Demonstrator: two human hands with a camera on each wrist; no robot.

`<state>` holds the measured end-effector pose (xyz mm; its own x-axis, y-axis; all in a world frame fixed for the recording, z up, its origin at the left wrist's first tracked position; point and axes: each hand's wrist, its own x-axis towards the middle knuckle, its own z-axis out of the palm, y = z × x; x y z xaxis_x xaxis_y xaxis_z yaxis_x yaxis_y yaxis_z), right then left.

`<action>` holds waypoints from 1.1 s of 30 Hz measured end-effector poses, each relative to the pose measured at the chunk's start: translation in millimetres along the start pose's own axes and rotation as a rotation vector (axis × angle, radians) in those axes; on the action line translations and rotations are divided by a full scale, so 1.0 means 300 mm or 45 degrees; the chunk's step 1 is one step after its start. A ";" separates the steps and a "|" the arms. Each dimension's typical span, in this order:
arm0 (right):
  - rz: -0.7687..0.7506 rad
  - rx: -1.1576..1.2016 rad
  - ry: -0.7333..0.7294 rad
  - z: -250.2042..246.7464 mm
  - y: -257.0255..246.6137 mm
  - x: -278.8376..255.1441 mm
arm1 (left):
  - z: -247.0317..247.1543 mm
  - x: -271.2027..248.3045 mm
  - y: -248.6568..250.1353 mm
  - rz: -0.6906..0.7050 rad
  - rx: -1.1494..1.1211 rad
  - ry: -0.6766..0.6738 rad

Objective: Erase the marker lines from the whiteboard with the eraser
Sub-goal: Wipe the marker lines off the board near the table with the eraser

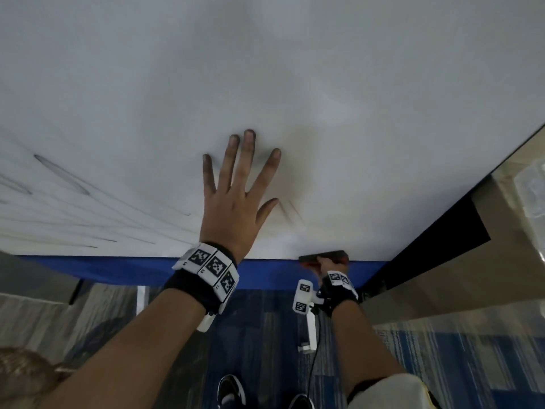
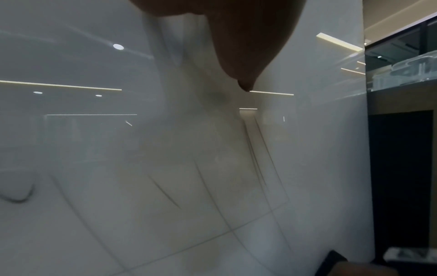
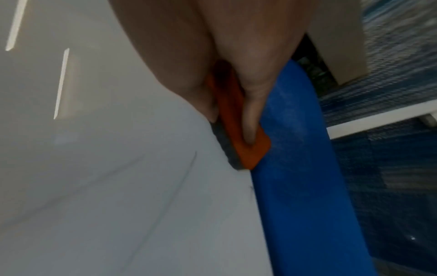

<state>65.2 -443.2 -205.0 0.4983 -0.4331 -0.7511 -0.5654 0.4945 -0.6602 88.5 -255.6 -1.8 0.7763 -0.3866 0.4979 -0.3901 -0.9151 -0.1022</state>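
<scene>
A large whiteboard with a blue lower edge fills the head view. Faint grey marker lines streak its lower left, and a short pair of lines lies beside my left thumb. My left hand presses flat on the board with its fingers spread. My right hand grips an orange eraser with a dark felt pad, held against the board at its bottom edge. In the left wrist view thin lines cross the glossy board below my thumb.
A dark panel and a tan cabinet stand right of the board. Below lie blue and grey carpet, a white stand leg and my shoes. A cable hangs from my right wrist.
</scene>
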 end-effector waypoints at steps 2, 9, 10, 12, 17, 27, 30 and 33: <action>0.126 0.127 -0.009 0.017 -0.011 -0.030 | 0.004 -0.005 -0.006 0.016 0.021 -0.018; -0.605 0.300 -0.131 0.160 -0.070 -0.289 | -0.014 -0.013 0.011 -0.029 -0.110 -0.020; -0.679 0.226 -0.081 0.155 -0.073 -0.275 | -0.028 -0.019 0.003 -0.005 -0.153 -0.009; -0.715 0.164 0.016 0.134 -0.056 -0.239 | -0.069 -0.033 -0.031 0.041 -0.216 0.003; -0.356 -0.042 0.201 0.110 0.011 -0.180 | -0.197 -0.019 -0.222 -0.280 -0.224 0.264; -1.472 -0.159 0.234 0.321 -0.109 -0.495 | -0.176 -0.022 -0.413 -0.439 -0.179 0.362; -1.264 -0.072 0.227 0.291 -0.028 -0.392 | -0.163 -0.026 -0.417 -0.452 -0.217 0.375; -0.754 -0.012 0.222 0.291 0.089 -0.259 | -0.142 -0.029 -0.423 -0.453 -0.266 0.378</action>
<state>68.9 -330.5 -164.2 0.6153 -0.7491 -0.2455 -0.2317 0.1258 -0.9646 110.1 -131.1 43.5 0.7169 0.0221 0.6968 -0.2411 -0.9299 0.2776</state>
